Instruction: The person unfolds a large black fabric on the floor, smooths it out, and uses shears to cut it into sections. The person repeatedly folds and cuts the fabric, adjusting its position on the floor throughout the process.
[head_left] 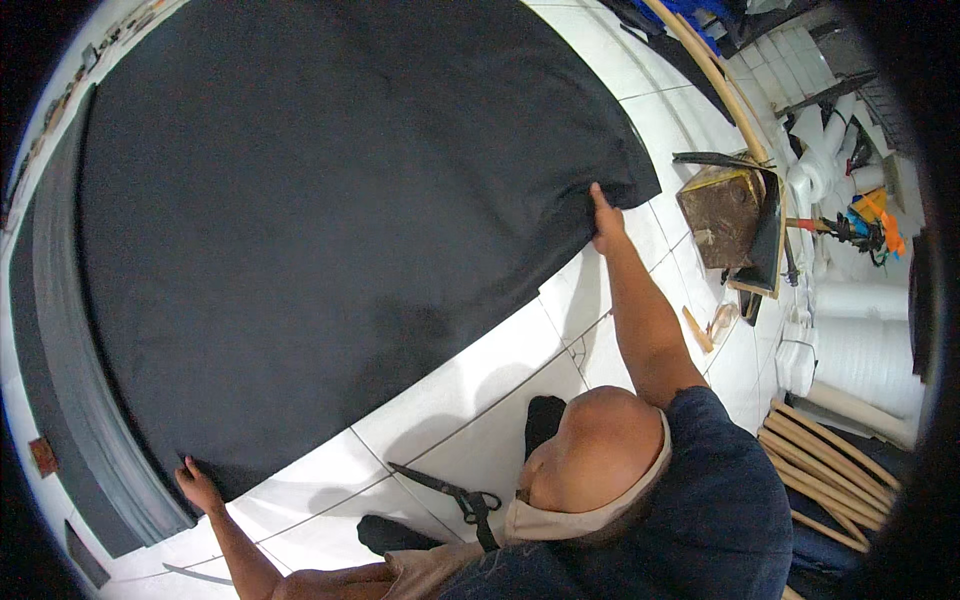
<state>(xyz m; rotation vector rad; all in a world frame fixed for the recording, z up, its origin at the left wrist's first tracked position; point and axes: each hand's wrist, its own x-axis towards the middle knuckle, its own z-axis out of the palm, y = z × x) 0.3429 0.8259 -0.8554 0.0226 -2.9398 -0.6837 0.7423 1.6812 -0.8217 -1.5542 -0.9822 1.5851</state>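
A large sheet of black fabric (320,220) lies spread over a white tiled floor (470,390). My left hand (198,487) is at the sheet's near left corner, with its fingers closed on the edge. My right hand (606,225) reaches far out and pinches the sheet's right edge near its far corner. My bent knee (600,450) sits between my arms. A pair of black scissors (452,492) lies on the tiles just below the fabric, close to my knee.
A grey fabric layer (70,380) shows under the black sheet at the left. A brown wooden box (722,212) stands to the right of my right hand. White foam rolls (860,355), a bundle of cane rods (830,470) and a long curved cane (715,80) are at the right.
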